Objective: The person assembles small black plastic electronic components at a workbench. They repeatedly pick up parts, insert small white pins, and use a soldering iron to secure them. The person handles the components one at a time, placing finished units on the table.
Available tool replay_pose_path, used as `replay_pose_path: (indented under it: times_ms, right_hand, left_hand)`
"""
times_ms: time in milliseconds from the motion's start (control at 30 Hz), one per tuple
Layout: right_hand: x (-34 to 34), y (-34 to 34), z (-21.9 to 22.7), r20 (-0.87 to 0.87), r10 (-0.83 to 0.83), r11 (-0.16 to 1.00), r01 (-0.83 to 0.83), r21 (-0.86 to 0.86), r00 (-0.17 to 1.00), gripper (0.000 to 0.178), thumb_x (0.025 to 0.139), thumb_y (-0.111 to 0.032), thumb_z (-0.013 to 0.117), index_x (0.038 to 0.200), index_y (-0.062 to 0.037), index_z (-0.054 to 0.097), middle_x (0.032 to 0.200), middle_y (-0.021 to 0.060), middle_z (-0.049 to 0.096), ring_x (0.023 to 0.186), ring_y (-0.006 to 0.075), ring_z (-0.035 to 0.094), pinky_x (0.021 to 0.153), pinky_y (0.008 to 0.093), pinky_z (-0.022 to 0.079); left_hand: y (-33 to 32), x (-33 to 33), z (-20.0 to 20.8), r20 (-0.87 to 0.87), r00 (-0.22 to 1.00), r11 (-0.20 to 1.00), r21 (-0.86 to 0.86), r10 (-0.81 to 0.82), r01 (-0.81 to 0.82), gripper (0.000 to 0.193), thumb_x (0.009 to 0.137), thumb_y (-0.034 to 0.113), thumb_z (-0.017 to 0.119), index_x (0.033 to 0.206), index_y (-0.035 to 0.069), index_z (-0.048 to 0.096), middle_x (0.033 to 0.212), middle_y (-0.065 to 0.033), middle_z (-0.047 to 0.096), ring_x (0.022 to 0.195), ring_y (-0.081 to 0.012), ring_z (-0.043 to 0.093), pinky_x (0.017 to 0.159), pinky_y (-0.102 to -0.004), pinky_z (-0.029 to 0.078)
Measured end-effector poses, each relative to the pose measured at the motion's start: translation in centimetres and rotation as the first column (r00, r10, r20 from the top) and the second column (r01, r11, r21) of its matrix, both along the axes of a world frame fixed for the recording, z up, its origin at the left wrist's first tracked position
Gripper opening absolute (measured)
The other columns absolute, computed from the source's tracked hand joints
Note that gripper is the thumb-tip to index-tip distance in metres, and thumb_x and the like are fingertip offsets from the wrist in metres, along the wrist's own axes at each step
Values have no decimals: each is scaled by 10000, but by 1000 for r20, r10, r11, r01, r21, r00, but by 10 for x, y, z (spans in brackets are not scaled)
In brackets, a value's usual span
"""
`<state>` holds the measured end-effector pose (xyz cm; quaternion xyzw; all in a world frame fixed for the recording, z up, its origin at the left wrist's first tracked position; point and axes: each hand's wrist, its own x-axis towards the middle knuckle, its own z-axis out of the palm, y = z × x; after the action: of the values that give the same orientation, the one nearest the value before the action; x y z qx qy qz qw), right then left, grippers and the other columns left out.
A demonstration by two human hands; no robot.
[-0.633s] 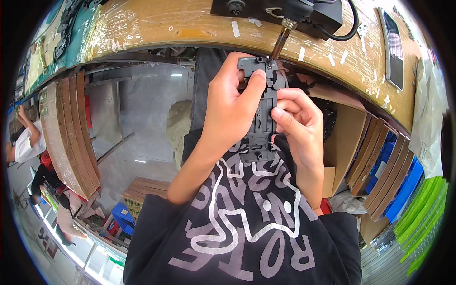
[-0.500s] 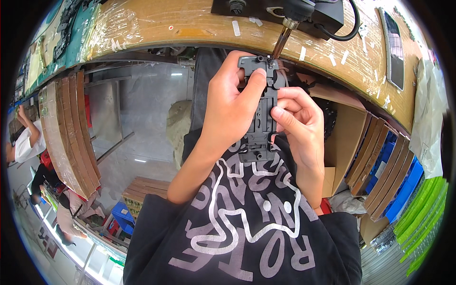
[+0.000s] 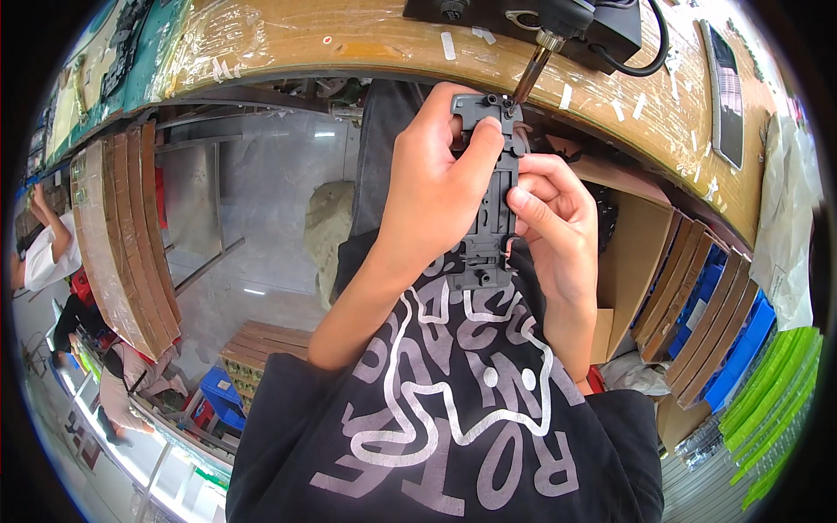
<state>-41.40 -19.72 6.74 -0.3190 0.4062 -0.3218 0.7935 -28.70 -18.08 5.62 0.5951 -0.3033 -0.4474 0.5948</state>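
A long black plastic part (image 3: 495,205) with moulded ribs, clips and posts is held lengthwise in front of my chest. My left hand (image 3: 440,179) is closed on its upper left side, the thumb pressed on its face near the far end. On its right edge, my right hand (image 3: 558,209) pinches the middle with thumb and curled fingers. Beyond the far end, a fixed soldering iron (image 3: 536,63) points down with its metal barrel. Its tip is at the part's far right corner, next to a small post; whether it touches I cannot tell.
The wooden bench (image 3: 384,39) carries a black box with a cable (image 3: 619,44), a phone (image 3: 725,96) and tape scraps. An open cardboard box (image 3: 641,218) stands under it at right, near green strips (image 3: 772,410). Stacked cardboard (image 3: 122,244) and other people (image 3: 52,253) are at left.
The view has shifted slightly, so bench and iron appear further right. The plastic part has moved a little right and up in the picture, and both hands keep their grip on it.
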Motion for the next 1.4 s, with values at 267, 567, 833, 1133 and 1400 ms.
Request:
replay_pose_path:
  times_ms: [267, 567, 833, 1133, 1400]
  right_hand:
    - [0, 0, -2, 13, -5, 1000, 5, 6, 1000, 238, 742, 2, 576, 958, 50, 491, 749, 73, 568, 533, 88, 518, 416, 236, 471]
    - [-63, -7, -94, -430, -293, 956, 268, -118, 854, 213, 739, -33, 573, 931, 29, 506, 648, 53, 528, 432, 97, 474, 395, 237, 440]
    - [-295, 13, -295, -812, -575, 649, 658, -381, 96, 212, 710, -49, 536, 880, 4, 422, 740, 171, 523, 537, 266, 584, 415, 371, 522]
    - [-267, -28, -204, -458, -860, 423, 817, -391, 226, 271, 763, -49, 497, 1000, 35, 397, 874, 164, 515, 753, 273, 563, 593, 386, 551]
    - [-191, -78, -31, -17, -987, 103, 564, -819, 157, 224, 812, -60, 510, 1002, 34, 439, 933, 129, 510, 741, 156, 523, 613, 273, 515]
  left_hand:
    - [0, 1, -5, -10, 999, 999, 1, -40, 40, 174, 793, 77, 489, 947, -2, 479, 580, -28, 494, 512, -43, 408, 446, -220, 332]
    - [25, 36, -18, 129, 989, 990, 132, -72, 55, 232, 839, 155, 497, 1007, 13, 425, 692, -20, 499, 558, -52, 441, 447, -189, 356]
    - [-5, 129, 57, 455, 839, 954, -185, 297, -237, 181, 790, 159, 564, 929, 52, 517, 741, 8, 513, 589, -33, 420, 503, -175, 360]
    - [-64, 228, 71, 839, 154, 848, -492, 522, -199, 409, 702, 229, 662, 1046, 75, 502, 859, -34, 541, 688, -129, 468, 631, -242, 402]
    - [-87, 242, 95, 884, 265, 923, -369, 385, -110, 247, 752, 191, 607, 968, 81, 554, 869, -19, 562, 687, -100, 522, 613, -220, 407]
